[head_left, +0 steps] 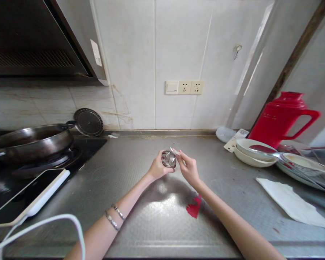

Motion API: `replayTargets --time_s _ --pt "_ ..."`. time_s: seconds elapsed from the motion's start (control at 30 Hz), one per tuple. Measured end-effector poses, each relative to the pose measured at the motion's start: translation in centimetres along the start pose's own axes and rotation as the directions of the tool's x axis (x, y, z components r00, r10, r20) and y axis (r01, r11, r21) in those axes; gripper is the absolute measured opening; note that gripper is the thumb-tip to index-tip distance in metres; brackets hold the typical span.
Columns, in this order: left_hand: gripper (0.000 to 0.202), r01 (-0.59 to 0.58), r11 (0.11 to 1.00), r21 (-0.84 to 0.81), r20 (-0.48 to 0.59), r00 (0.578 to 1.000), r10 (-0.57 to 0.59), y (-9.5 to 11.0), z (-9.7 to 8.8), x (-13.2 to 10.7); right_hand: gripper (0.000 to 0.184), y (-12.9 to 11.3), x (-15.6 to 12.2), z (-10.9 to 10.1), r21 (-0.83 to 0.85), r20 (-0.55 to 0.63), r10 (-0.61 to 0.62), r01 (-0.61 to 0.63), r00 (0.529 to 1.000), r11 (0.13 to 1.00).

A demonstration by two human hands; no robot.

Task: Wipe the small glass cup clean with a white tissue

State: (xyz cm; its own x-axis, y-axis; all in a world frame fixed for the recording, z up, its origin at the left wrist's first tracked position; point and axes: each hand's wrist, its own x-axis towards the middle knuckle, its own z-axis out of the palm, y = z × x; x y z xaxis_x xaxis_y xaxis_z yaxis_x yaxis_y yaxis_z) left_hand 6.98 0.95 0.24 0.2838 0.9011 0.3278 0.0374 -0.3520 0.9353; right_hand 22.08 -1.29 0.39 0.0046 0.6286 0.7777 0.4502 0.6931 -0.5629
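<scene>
Over the middle of a steel counter (141, 169), my left hand (158, 168) is curled round a small shiny object wrapped in clear film (169, 159). My right hand (188, 167) meets it from the right, fingertips pinching a bit of the wrapping at the object's top. Two bracelets sit on my left forearm. A small red scrap (194, 208) lies on the counter below my right forearm.
A dark wok (29, 142) sits on the hob at left, a round lid (88, 122) behind it. A tablet (24, 196) with a white cable lies front left. At right are stacked plates (253, 153), a red jug (280, 119) and a white paper (289, 200).
</scene>
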Motion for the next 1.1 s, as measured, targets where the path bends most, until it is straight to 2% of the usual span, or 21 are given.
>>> replayTargets --time_s 0.13,0.23,0.3,0.37,0.47,0.7,0.9,1.1 --pt "0.062 0.029 1.000 -0.008 -0.023 0.999 -0.029 -0.4 -0.5 0.3 0.036 -0.4 -0.5 0.0 0.001 0.049 -0.203 0.203 0.978 0.979" --pt "0.058 0.048 0.999 -0.011 0.007 0.999 -0.048 -0.4 -0.9 0.3 0.039 -0.8 -0.4 -0.1 0.016 0.093 -0.281 0.281 0.955 0.960" --pt "0.060 0.051 0.999 -0.012 0.032 0.998 -0.051 -0.4 -1.1 0.2 0.038 -0.9 -0.2 -0.2 0.023 0.100 -0.256 0.255 0.961 0.967" --pt "0.060 0.045 0.999 0.015 0.061 0.997 -0.046 -0.4 -1.0 0.1 0.035 -0.9 0.1 -0.4 0.026 0.089 -0.180 0.179 0.980 0.984" --pt "0.058 -0.013 0.996 0.090 0.094 0.996 0.004 -0.8 -0.8 0.1 0.034 -1.0 0.2 -0.5 0.024 0.085 -0.102 0.100 0.991 0.995" --pt "0.062 -0.111 0.970 0.218 0.068 0.993 0.098 -1.4 -0.9 0.2 0.037 -1.4 0.0 -0.3 0.063 0.193 -0.231 0.222 0.954 0.973" --pt "0.061 -0.116 0.970 0.215 0.096 0.991 0.097 -0.7 -0.7 0.0 0.035 -0.9 0.2 -0.3 0.026 0.134 -0.104 0.101 0.986 0.995" --pt "0.055 -0.110 0.939 0.325 0.018 0.994 0.110 -0.7 -0.8 0.0 0.040 -1.4 -0.1 -0.1 -0.006 0.244 -0.274 0.285 0.930 0.959"
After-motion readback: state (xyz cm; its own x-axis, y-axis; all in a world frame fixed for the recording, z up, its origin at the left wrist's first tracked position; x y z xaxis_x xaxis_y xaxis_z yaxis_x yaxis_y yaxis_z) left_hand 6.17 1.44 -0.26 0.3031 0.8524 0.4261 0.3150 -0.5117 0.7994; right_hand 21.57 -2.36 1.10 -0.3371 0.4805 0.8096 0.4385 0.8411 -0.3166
